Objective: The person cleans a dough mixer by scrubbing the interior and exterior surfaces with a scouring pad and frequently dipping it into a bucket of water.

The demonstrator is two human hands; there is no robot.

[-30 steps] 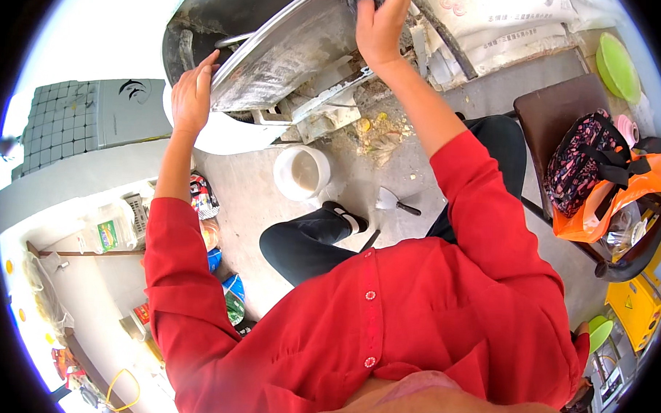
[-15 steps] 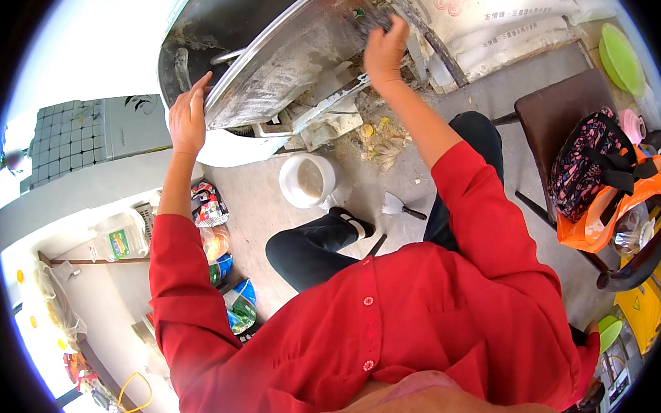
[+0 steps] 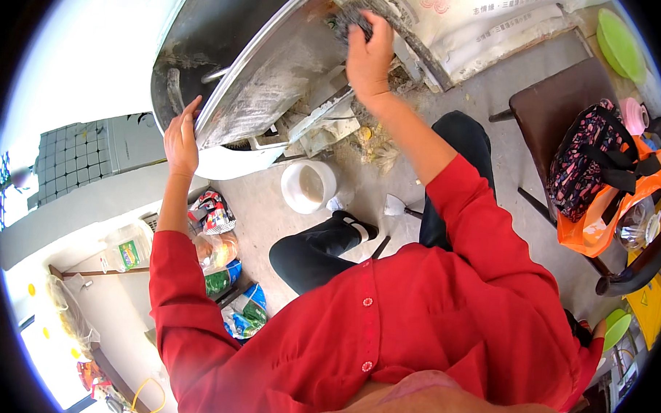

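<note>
Grey wiry scourer (image 3: 351, 24), one, blurred: held in the right hand (image 3: 370, 58), fingers bent round it; place, far right side of the tilted metal panel (image 3: 273, 77), contact with its face cannot be told. Metal panel, one, large, slanted, pale-rimmed: left hand (image 3: 180, 141) touches the rim at its near left end, fingers close together; whether they close round the edge, cannot tell. Condition: chalky streaks and dark grime mark the near half of the face; the far part looks darker and more even, though shadow and blur leave doubt. By this surface, the scouring appears part-way, with the streaked near stretch left. Dark recess (image 3: 194, 41), left, behind the panel: whitish scale on its wall, seemingly not cleaned. Floor (image 3: 261, 204), near side: white bucket (image 3: 289, 185) with cloudy liquid (image 3: 312, 182); loose debris (image 3: 380, 151), right of it, not gathered up; scraper (image 3: 394, 205), lying idle
</note>
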